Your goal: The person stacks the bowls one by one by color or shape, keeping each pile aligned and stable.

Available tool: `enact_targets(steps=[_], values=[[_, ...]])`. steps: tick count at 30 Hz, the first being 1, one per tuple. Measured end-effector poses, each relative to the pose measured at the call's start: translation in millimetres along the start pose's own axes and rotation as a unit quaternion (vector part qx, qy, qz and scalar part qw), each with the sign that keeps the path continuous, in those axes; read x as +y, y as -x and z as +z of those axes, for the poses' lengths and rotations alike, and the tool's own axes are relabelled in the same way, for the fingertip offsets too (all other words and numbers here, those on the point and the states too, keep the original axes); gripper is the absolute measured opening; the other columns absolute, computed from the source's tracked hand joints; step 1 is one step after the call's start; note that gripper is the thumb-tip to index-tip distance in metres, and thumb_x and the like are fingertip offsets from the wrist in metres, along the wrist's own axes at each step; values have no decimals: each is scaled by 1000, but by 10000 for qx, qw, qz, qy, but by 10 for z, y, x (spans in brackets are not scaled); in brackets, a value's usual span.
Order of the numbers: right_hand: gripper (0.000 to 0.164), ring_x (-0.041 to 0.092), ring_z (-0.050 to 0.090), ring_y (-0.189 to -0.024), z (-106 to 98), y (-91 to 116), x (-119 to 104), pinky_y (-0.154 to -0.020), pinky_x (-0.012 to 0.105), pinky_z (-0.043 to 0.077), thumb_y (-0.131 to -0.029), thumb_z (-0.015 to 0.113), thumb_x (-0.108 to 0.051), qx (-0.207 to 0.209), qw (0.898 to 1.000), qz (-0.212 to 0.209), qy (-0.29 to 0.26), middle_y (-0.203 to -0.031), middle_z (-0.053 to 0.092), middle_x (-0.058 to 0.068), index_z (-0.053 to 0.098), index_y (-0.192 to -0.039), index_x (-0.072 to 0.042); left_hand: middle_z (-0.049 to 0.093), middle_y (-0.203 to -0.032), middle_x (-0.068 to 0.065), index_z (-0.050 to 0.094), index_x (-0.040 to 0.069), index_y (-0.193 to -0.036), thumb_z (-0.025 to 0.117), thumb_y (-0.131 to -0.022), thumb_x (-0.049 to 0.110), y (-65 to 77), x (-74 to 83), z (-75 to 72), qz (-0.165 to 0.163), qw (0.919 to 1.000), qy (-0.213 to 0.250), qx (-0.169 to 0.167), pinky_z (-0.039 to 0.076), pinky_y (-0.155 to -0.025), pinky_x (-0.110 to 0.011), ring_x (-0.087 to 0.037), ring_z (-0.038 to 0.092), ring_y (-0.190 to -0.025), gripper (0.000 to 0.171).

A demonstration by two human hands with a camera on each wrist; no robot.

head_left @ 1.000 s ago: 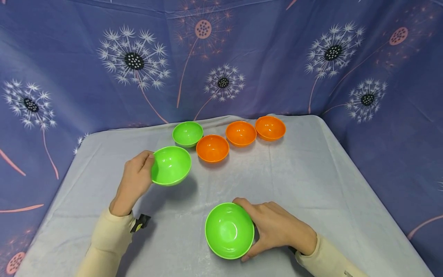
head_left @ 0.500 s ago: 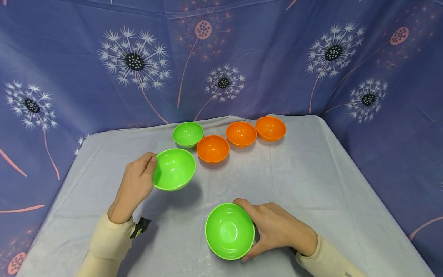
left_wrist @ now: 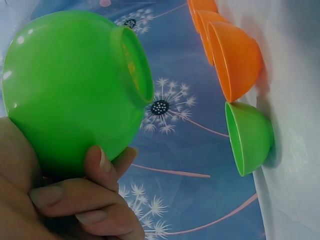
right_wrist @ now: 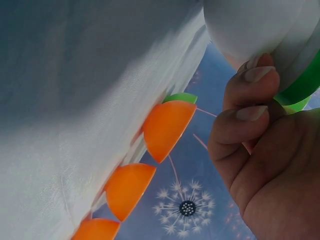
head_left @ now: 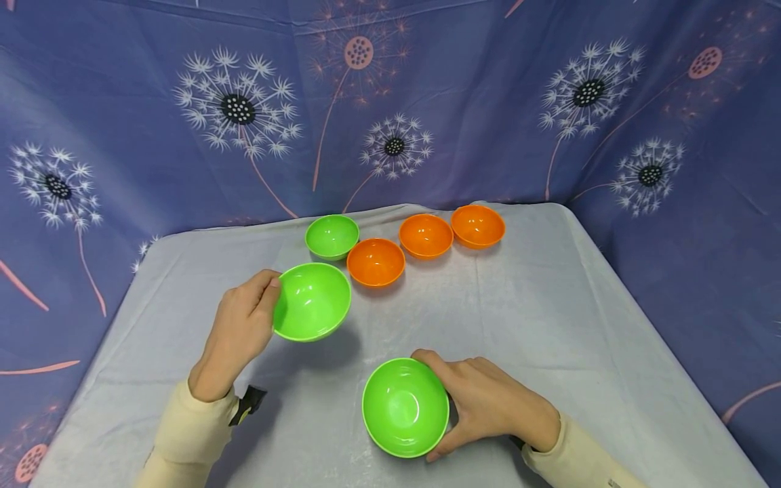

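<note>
My left hand (head_left: 241, 325) grips the left rim of a green bowl (head_left: 312, 301), thumb on the inside. This bowl hangs above the table, tilted, its shadow below it; its rounded outside and foot ring show in the left wrist view. Nearer to me, my right hand (head_left: 488, 400) holds another green bowl (head_left: 405, 407) from the right, thumb and fingers curved round its side. In the right wrist view, white curved surfaces (right_wrist: 260, 30) lie against the fingers under a green band (right_wrist: 300, 85), like bowls nested together. The lower part of this stack is hidden in the head view.
Along the far part of the cloth-covered table (head_left: 518, 305) stand a green bowl (head_left: 332, 237) and three orange bowls, the nearest (head_left: 375, 262), a middle one (head_left: 426, 236) and the rightmost (head_left: 478, 226). A blue dandelion-patterned curtain (head_left: 476, 135) hangs behind and at the sides.
My left hand has brought its green bowl a little to the right and closer to me. My right hand and its bowl have stayed in place.
</note>
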State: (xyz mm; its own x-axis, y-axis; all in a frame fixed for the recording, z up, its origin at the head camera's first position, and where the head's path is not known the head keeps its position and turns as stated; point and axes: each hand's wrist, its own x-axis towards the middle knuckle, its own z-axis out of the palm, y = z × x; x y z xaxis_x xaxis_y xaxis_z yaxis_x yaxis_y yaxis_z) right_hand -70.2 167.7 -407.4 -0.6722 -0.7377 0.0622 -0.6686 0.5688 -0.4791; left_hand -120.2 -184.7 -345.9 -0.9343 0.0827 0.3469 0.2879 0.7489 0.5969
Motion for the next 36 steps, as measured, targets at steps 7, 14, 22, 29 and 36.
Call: enact_targets(steps=[7, 14, 22, 29, 36], values=[[112, 1, 59, -81, -1, 8, -8, -69, 32, 53, -49, 75, -77, 40, 10000, -11, -20, -101, 60, -18, 32, -139, -26, 57, -70, -1, 65, 10, -99, 37, -105, 20, 33, 69, -7, 101, 9999, 17, -23, 40, -54, -36, -19, 49, -59, 30], [112, 1, 59, -82, 0, 16, -7, -69, 32, 53, -49, 75, -77, 24, 10000, 8, -53, -101, 60, -18, 32, -139, -26, 56, -70, 2, 64, 12, -102, 37, -105, 22, 73, 169, -15, 173, 9998, 70, -86, 40, -53, -35, -17, 49, -58, 29], [111, 1, 59, -82, 4, 9, 1, -69, 32, 53, -49, 75, -77, 8, 9999, 23, -119, -101, 60, -18, 31, -139, -28, 57, -70, 2, 63, 13, -104, 38, -105, 23, 102, 263, -14, 310, 9993, 98, -158, 40, -51, -35, -16, 49, -56, 28], [112, 0, 59, -81, -6, 5, 1, -69, 32, 53, -49, 75, -77, -9, 9999, 22, -129, -102, 59, -19, 31, -139, -28, 54, -67, 5, 63, 15, -103, 38, -105, 23, 144, 308, -2, 445, 9989, 62, -165, 40, -50, -33, -13, 48, -54, 26], [113, 0, 59, -81, -6, -1, 5, -69, 32, 53, -49, 75, -77, 4, 10000, -11, -91, -101, 59, -19, 31, -140, -27, 54, -69, 7, 62, 17, -106, 38, -105, 25, 156, 355, 4, 523, 9984, 34, -226, 41, -51, -32, -12, 48, -55, 26]])
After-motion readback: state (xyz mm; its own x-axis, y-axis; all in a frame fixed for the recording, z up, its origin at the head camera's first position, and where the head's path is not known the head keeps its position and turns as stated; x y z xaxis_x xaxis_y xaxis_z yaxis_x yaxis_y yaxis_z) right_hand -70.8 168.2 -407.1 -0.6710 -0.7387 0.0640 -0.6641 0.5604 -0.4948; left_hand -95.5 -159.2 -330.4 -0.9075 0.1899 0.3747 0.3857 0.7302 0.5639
